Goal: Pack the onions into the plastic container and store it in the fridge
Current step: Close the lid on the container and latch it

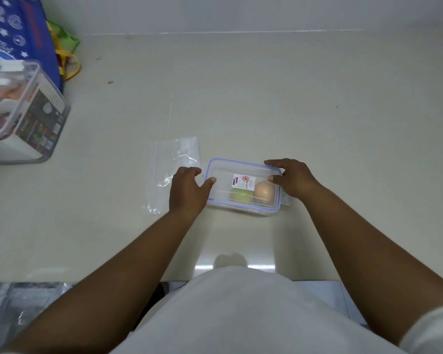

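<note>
A clear plastic container (221, 198) with a blue-edged lid and a white label stands on the counter in front of me. Through the lid I see a brown onion (264, 192) at the right and a greenish round one (241, 195) beside it. My left hand (188, 192) rests against the container's left end, thumb on the lid. My right hand (293, 180) grips the right end, fingers over the far corner and thumb on the lid. A side clip (287, 200) sticks out below my right hand.
An empty clear plastic bag (169, 167) lies flat just left of the container. At the far left stand a clear lidded box with a white basket (23, 111), a blue patterned bag (18, 29) and a green bag with yellow handles (65, 47). The counter's front edge (87, 281) runs near my body.
</note>
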The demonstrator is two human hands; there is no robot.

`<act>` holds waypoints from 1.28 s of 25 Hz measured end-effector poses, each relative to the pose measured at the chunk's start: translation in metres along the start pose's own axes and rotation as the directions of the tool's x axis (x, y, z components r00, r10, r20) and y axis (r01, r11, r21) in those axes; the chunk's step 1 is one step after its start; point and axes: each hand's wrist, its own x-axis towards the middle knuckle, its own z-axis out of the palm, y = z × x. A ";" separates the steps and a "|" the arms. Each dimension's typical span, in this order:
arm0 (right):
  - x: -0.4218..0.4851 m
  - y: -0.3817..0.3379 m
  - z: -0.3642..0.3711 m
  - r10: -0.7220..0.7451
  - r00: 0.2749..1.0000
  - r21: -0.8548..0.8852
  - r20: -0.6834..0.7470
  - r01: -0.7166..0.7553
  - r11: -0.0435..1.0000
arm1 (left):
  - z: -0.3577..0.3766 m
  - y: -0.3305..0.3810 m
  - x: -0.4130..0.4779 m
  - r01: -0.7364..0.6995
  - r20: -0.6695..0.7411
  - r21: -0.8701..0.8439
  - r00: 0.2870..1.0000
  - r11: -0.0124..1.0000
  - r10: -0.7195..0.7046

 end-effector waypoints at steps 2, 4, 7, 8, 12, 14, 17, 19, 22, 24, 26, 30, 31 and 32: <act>-0.005 -0.003 0.001 0.004 0.987 -0.096 -0.159 -0.020 0.995 | 0.001 0.004 0.013 0.029 0.117 0.128 0.992 0.991 -0.044; -0.017 -0.002 0.003 0.000 0.958 -0.263 -0.287 -0.078 0.962 | 0.001 0.008 0.022 0.056 0.174 0.179 0.981 0.982 -0.088; -0.033 0.001 0.011 0.076 0.951 -0.298 -0.299 -0.169 0.940 | -0.006 0.011 0.030 0.106 0.225 0.191 0.963 0.976 -0.149; -0.037 0.003 0.014 0.116 0.954 -0.267 -0.276 -0.192 0.944 | -0.007 0.010 0.031 0.129 0.246 0.183 0.954 0.975 -0.172; -0.033 0.005 0.012 0.204 0.954 -0.199 -0.220 -0.249 0.948 | -0.008 0.008 0.029 0.216 0.309 0.129 0.919 0.968 -0.246; -0.028 0.006 0.007 0.222 0.957 -0.165 -0.187 -0.254 0.953 | -0.009 0.009 0.029 0.255 0.337 0.106 0.900 0.961 -0.276; -0.022 0.008 0.004 0.227 0.961 -0.140 -0.159 -0.250 0.958 | -0.009 0.010 0.033 0.399 0.405 -0.015 0.841 0.917 -0.359; -0.019 0.011 0.004 0.262 0.953 -0.082 -0.151 -0.276 0.958 | -0.009 0.012 0.032 0.477 0.465 -0.073 0.793 0.876 -0.393; -0.014 0.015 0.004 0.299 0.945 0.094 -0.131 -0.289 0.953 | -0.006 0.012 0.032 0.469 0.477 -0.083 0.793 0.879 -0.378; -0.013 0.018 0.004 0.322 0.941 0.183 -0.107 -0.299 0.936 | -0.006 0.012 0.033 0.470 0.471 -0.092 0.797 0.878 -0.377; -0.012 0.020 0.004 0.339 0.936 0.218 -0.091 -0.314 0.924 | -0.005 0.011 0.033 0.468 0.470 -0.098 0.800 0.879 -0.373; -0.011 0.022 0.003 0.357 0.933 0.283 -0.057 -0.327 0.901 | -0.003 0.009 0.031 0.460 0.446 -0.123 0.817 0.879 -0.366; -0.011 0.021 0.003 0.355 0.933 0.279 -0.055 -0.327 0.903 | -0.003 0.008 0.031 0.458 0.442 -0.130 0.821 0.879 -0.362; -0.011 0.021 0.003 0.352 0.934 0.270 -0.057 -0.325 0.907 | -0.002 0.007 0.030 0.454 0.439 -0.140 0.825 0.880 -0.355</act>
